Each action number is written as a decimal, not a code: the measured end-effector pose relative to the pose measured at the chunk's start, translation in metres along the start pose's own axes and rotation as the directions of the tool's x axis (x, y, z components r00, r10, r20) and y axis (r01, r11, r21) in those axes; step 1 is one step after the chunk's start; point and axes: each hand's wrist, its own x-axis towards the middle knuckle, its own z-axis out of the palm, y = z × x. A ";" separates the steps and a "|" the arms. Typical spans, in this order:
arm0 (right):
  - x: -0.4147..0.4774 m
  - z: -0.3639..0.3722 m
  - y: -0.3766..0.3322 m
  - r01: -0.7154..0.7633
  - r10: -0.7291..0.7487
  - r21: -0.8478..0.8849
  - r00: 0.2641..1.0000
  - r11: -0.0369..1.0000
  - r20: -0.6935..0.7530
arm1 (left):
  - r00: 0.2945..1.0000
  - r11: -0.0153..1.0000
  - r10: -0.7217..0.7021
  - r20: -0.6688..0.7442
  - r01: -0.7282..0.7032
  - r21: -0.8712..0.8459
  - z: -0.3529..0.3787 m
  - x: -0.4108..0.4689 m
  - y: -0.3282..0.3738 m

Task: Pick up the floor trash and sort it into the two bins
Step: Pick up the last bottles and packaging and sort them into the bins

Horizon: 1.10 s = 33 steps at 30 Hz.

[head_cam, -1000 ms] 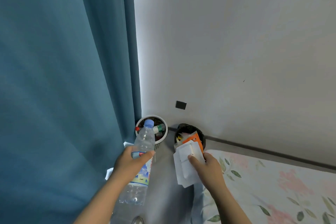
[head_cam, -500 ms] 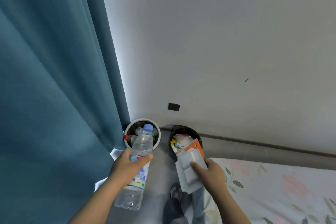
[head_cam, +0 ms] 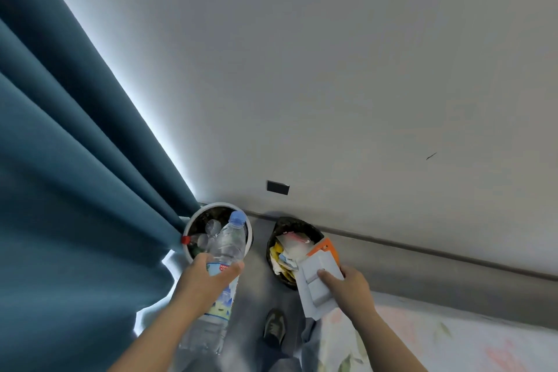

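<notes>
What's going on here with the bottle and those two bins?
A person stands over two bins. Their left hand grips a clear plastic bottle, its cap end over the white-rimmed bin, which holds other bottles. Their right hand holds flat white packaging at the edge of the black bin, which holds paper scraps. Neither item has been let go yet.

No text I can read. Bottle [head_cam: 227, 241] in my left hand [head_cam: 205, 279] carries a blue label [head_cam: 225, 300] with a red patch, print too blurred. White box [head_cam: 314, 287] in my right hand [head_cam: 351, 291]: no legible marks.
</notes>
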 end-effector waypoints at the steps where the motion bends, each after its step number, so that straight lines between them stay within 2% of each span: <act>1: 0.010 -0.001 0.001 -0.014 0.014 -0.001 1.000 1.000 0.012 | 1.000 1.000 -0.011 -0.001 0.011 0.013 0.005 0.007 0.002; 8: 0.071 0.017 0.013 -0.178 0.169 0.145 0.983 0.973 0.074 | 0.995 0.996 -0.086 0.056 0.084 0.037 0.036 0.066 0.003; 12: 0.109 0.041 0.035 -0.294 0.273 0.241 0.955 0.925 0.117 | 0.987 0.989 -0.143 0.080 0.140 0.036 0.059 0.105 -0.010; 21: 0.204 0.100 0.086 -0.390 0.371 0.251 0.921 0.886 0.118 | 0.975 0.980 -0.193 0.114 0.185 0.078 0.111 0.193 -0.050; 26: 0.261 0.134 0.108 -0.466 0.449 0.329 0.884 0.821 0.130 | 0.973 0.978 -0.201 0.116 0.192 0.084 0.132 0.235 -0.068; 29: 0.286 0.154 0.117 -0.496 0.480 0.456 0.863 0.739 0.159 | 0.974 0.977 -0.194 0.116 0.181 0.114 0.140 0.258 -0.080; 33: 0.292 0.172 0.123 -0.517 0.528 0.337 0.846 0.787 0.067 | 0.973 0.973 -0.204 0.108 0.189 0.132 0.143 0.278 -0.091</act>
